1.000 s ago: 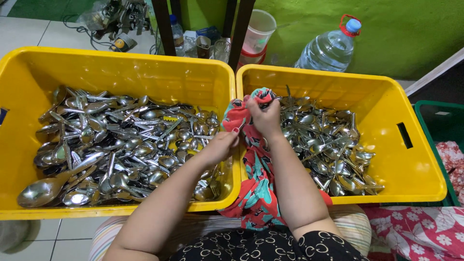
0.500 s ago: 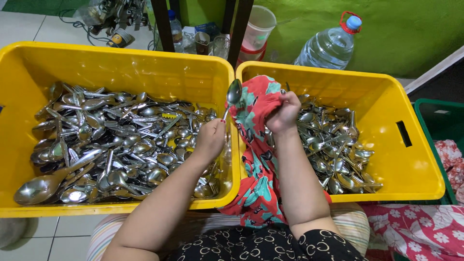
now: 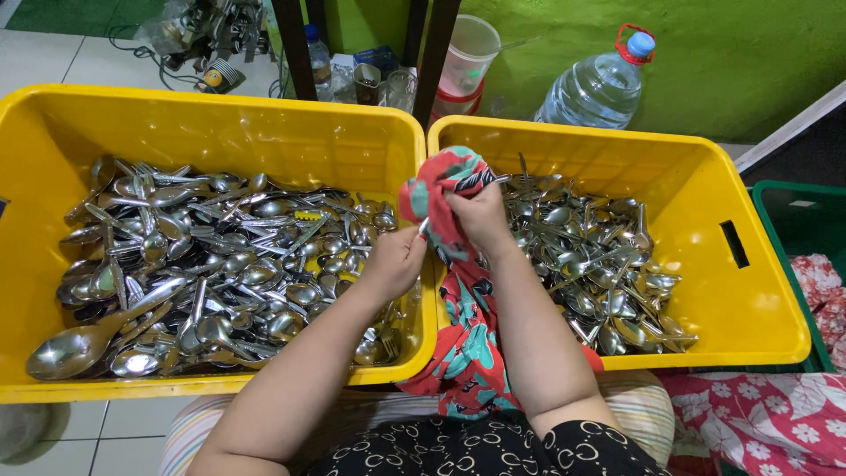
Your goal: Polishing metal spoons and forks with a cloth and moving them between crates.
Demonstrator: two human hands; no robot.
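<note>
My left hand [image 3: 396, 257] grips the handle of a metal spoon [image 3: 424, 226] over the seam between two yellow crates. The spoon's bowl is hidden inside a red and teal patterned cloth [image 3: 445, 189]. My right hand [image 3: 476, 214] is closed around that cloth where it wraps the spoon. The rest of the cloth hangs down over the crate edge to my lap. The left crate [image 3: 53, 123] holds a heap of spoons and forks [image 3: 220, 256]. The right crate [image 3: 758, 300] holds a smaller pile of cutlery [image 3: 599, 264].
A large water bottle [image 3: 604, 84] with a red handle stands behind the right crate by the green wall. A plastic cup [image 3: 471, 53], a small bottle [image 3: 319, 53] and dark table legs sit behind the crates. A green crate [image 3: 806, 220] and floral cloth [image 3: 767, 423] lie at the right.
Half a second ago the spoon's bowl stood bare above the cloth. Now the cloth covers it and my right hand has closed over it, nearer my left hand.
</note>
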